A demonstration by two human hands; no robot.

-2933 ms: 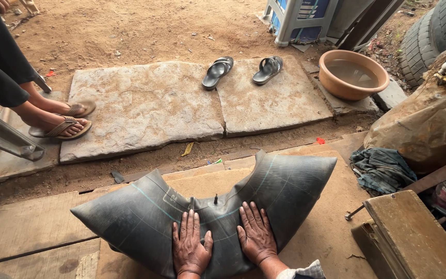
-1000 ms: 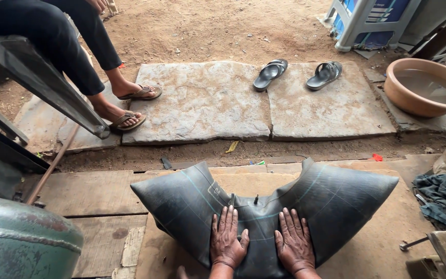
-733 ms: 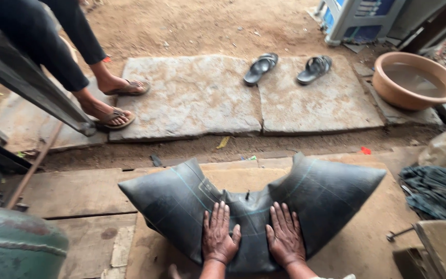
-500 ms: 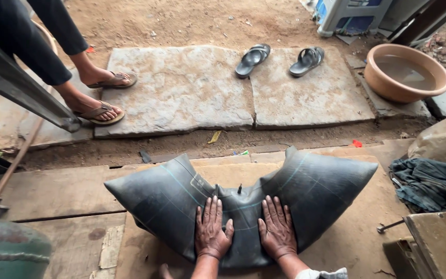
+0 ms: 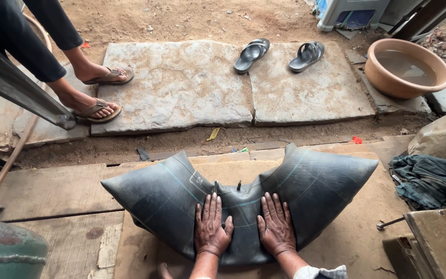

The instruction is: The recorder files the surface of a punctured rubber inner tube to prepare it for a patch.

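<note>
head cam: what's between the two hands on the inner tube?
Head view: between the left hand and right hand lies only a strip of the black inner tube, pinched in the middle. Its valve stem stands just beyond the fingertips.

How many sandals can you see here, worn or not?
4: two empty dark sandals lie on the stone slabs at top; two tan sandals are worn by a person at left.

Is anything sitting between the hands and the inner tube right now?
Nothing visible. The left hand and right hand lie flat, palms down, directly on the folded middle of the black inner tube, either side of its valve stem.
</note>
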